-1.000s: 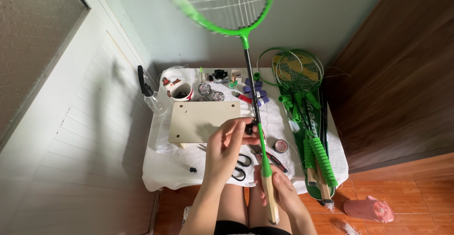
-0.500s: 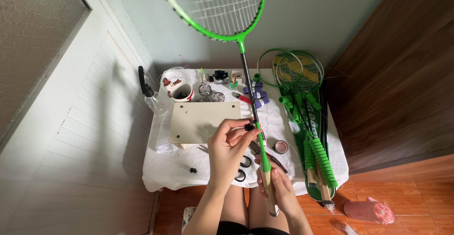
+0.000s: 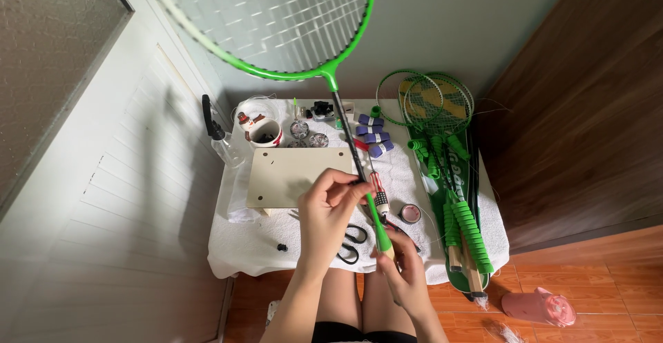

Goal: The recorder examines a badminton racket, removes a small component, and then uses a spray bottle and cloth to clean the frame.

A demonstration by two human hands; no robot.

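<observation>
A green racket [image 3: 324, 74] with white strings stands upright over the surface [image 3: 255, 246] — right hand [image 3: 407, 277] gripping its handle, left hand [image 3: 331, 208] pinching the dark shaft. White cloth — orange floor [image 3: 608, 281] beneath.

**Packages and labels: few seen**

No signs or screens were seen. On the counter [image 3: 248, 257], four small purple rolls with white band labels [image 3: 373, 136] lay stacked near the far edge, right of the racket shaft. The long green racket cover [image 3: 461, 177] at the right edge carried pale lettering. A small round pink tin [image 3: 410, 213] sat nearby.
</observation>
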